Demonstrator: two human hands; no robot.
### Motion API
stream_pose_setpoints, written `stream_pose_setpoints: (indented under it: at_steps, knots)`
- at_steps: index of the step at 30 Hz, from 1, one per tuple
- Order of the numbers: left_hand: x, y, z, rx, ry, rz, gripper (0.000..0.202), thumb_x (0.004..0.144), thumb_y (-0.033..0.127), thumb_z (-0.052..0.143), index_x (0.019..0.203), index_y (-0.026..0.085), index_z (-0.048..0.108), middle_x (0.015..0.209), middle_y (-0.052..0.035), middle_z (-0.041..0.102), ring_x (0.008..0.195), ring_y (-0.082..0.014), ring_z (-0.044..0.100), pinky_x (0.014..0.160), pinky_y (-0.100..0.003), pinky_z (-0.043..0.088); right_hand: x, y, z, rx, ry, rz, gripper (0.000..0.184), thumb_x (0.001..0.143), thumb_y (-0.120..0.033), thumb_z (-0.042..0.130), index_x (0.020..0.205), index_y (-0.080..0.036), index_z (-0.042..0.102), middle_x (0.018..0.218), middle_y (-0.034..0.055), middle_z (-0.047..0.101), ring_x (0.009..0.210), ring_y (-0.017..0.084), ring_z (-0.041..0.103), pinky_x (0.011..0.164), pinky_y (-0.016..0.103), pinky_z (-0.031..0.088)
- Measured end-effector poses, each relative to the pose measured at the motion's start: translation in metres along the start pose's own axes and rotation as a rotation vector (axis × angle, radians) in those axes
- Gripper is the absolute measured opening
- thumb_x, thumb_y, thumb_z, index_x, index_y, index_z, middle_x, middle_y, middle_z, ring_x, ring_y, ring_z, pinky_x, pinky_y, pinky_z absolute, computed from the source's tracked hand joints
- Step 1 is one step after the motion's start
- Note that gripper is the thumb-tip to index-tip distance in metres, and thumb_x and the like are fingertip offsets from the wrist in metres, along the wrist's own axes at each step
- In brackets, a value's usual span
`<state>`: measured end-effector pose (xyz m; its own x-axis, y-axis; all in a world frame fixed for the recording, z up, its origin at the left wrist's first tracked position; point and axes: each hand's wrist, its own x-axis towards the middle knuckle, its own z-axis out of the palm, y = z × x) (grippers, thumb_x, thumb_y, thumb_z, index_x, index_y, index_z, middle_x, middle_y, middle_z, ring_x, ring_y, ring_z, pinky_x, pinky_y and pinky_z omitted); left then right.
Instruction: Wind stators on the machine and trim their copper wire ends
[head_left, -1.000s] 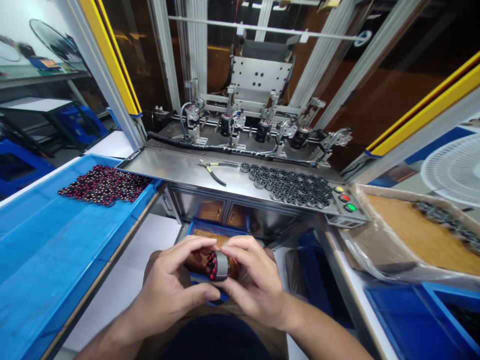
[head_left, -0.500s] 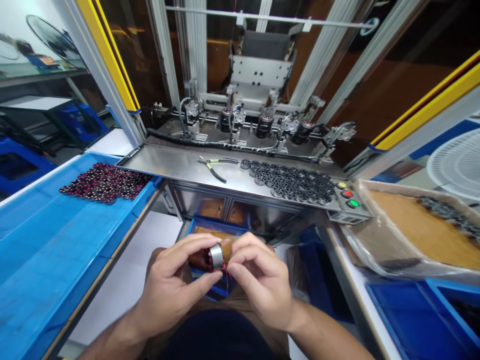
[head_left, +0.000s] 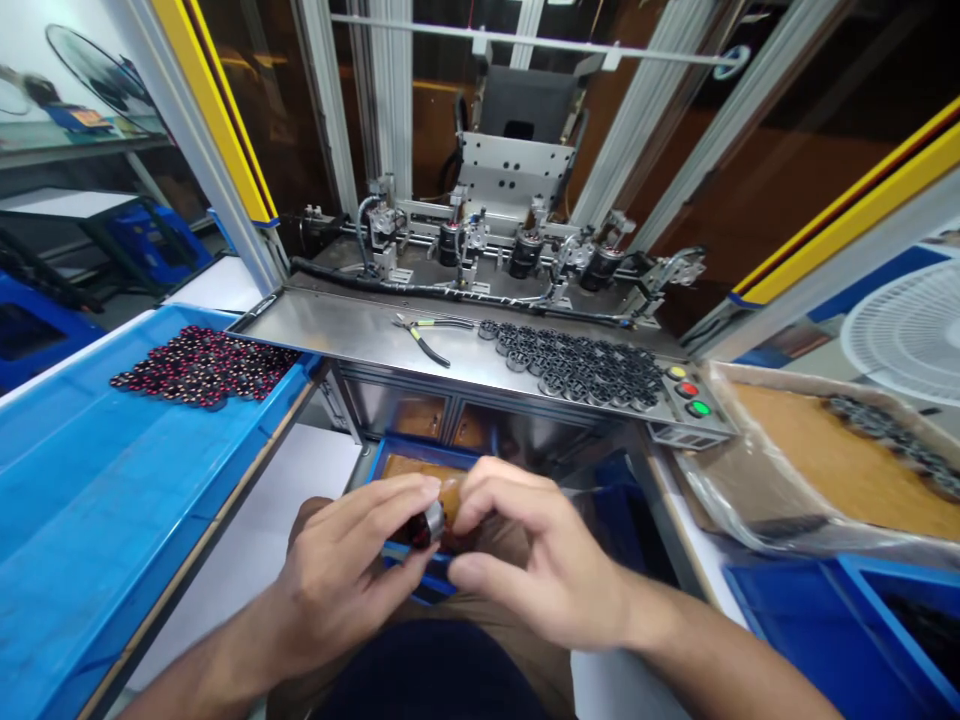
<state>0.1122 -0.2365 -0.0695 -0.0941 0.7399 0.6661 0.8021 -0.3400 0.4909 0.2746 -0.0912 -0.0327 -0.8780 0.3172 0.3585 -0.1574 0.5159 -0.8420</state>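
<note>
My left hand (head_left: 341, 565) grips a motor stator (head_left: 433, 521) between thumb and fingers, above my lap. The part shows a silvery metal ring and a dark inner end turned toward my palm; my fingers cover some of it. Just to its right is my right hand (head_left: 544, 560), thumb and fingertips apart, with nothing visible between them. Fine red wires that stick out of the stator are hard to make out here. Beneath both hands sits a blue crate (head_left: 381, 462) with brown material inside.
Wire cutters (head_left: 429, 340) lie on the metal ledge (head_left: 330, 325) beside many dark ring-shaped parts (head_left: 574, 362). A blue tray (head_left: 67, 500) at left holds finished-looking wound parts (head_left: 206, 365). Push buttons (head_left: 699, 409) sit at the ledge's right end, near a plastic-lined box (head_left: 795, 440). Machine fixtures (head_left: 525, 255) stand behind.
My right thumb and fingers have parted and drawn off the red wires. The stator has tilted in my left hand, and the left fingers now cover more of it.
</note>
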Motion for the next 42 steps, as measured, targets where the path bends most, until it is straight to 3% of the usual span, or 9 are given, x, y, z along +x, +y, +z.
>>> stream_pose_setpoints:
  at_steps: [8,12,17,22,27,32,34,38,42]
  knots:
    - [-0.01,-0.001,-0.018,-0.221,-0.22,-0.058,0.06,0.076,0.005,0.07,0.129,0.027,0.055,0.123,-0.009,0.069,0.111,-0.0233,0.067,0.094,-0.033,0.056,0.018,-0.004,-0.02,-0.52,-0.25,-0.477,0.02,0.093,-0.011,0.044,0.091,-0.015,0.063,0.083,0.0093,0.064,0.075,0.019,0.055,0.067,0.033,0.044]
    - [-0.011,-0.001,-0.023,-0.234,-0.194,-0.093,0.052,0.074,0.006,0.073,0.121,0.026,0.061,0.121,-0.0087,0.069,0.108,-0.0219,0.068,0.094,-0.031,0.057,0.019,-0.009,-0.04,-0.711,-0.278,-0.426,0.022,0.093,-0.01,0.046,0.085,-0.017,0.065,0.076,0.007,0.063,0.067,0.017,0.052,0.06,0.032,0.04]
    - [-0.008,0.001,-0.014,-0.113,-0.065,-0.072,0.049,0.075,0.005,0.071,0.12,0.023,0.061,0.118,-0.009,0.069,0.105,-0.0202,0.068,0.093,-0.027,0.056,0.018,-0.029,-0.022,-0.583,-0.166,-0.392,0.033,0.086,-0.043,0.066,0.09,-0.01,0.065,0.083,0.0118,0.065,0.074,0.019,0.057,0.065,0.033,0.046]
    - [-0.012,0.0,-0.016,-0.111,-0.066,-0.088,0.049,0.078,0.005,0.068,0.122,0.023,0.061,0.119,-0.0088,0.069,0.107,-0.0198,0.068,0.094,-0.027,0.055,0.02,-0.025,0.009,-0.635,-0.285,-0.501,0.019,0.09,-0.013,0.049,0.082,-0.011,0.065,0.076,0.0104,0.064,0.069,0.02,0.052,0.06,0.036,0.041]
    - [-0.032,-0.009,-0.034,-0.333,-0.09,-0.289,0.047,0.073,0.008,0.076,0.115,0.027,0.065,0.116,-0.0063,0.071,0.107,-0.0213,0.067,0.095,-0.031,0.054,0.036,-0.02,-0.001,-0.672,-0.492,-0.6,0.035,0.095,-0.013,0.033,0.086,-0.011,0.067,0.074,0.0103,0.063,0.064,0.02,0.048,0.058,0.037,0.04]
    - [-0.043,-0.021,-0.035,-0.602,0.252,-0.565,0.037,0.074,0.009,0.076,0.106,0.026,0.071,0.112,-0.0059,0.073,0.107,-0.0204,0.068,0.093,-0.027,0.055,0.109,0.046,-0.024,-0.768,-0.23,-0.343,0.016,0.091,-0.032,0.059,0.092,-0.018,0.067,0.094,0.0088,0.068,0.091,0.021,0.062,0.084,0.034,0.051]
    - [-0.044,-0.026,-0.03,-0.702,0.358,-0.675,0.036,0.077,0.011,0.075,0.109,0.027,0.07,0.111,-0.0039,0.073,0.101,-0.0169,0.07,0.089,-0.023,0.055,0.144,0.089,-0.028,-0.875,-0.073,-0.143,0.035,0.085,-0.04,0.066,0.112,-0.017,0.064,0.115,0.0126,0.065,0.109,0.025,0.061,0.098,0.04,0.048]
    - [-0.048,-0.036,-0.025,-0.815,0.455,-0.74,0.029,0.085,0.019,0.068,0.113,0.027,0.068,0.114,-0.0029,0.072,0.095,-0.0136,0.07,0.081,-0.02,0.057,0.184,0.155,-0.026,-0.984,-0.048,0.025,0.06,0.084,-0.047,0.064,0.131,-0.011,0.055,0.135,0.0216,0.054,0.127,0.035,0.05,0.106,0.05,0.041]
    - [-0.053,-0.037,-0.028,-0.701,0.542,-0.738,0.021,0.09,0.021,0.063,0.109,0.025,0.069,0.118,-0.0034,0.07,0.101,-0.0136,0.067,0.084,-0.019,0.056,0.19,0.174,-0.021,-1.044,-0.101,0.099,0.066,0.087,-0.053,0.055,0.136,-0.009,0.05,0.142,0.0252,0.048,0.133,0.039,0.042,0.109,0.055,0.034]
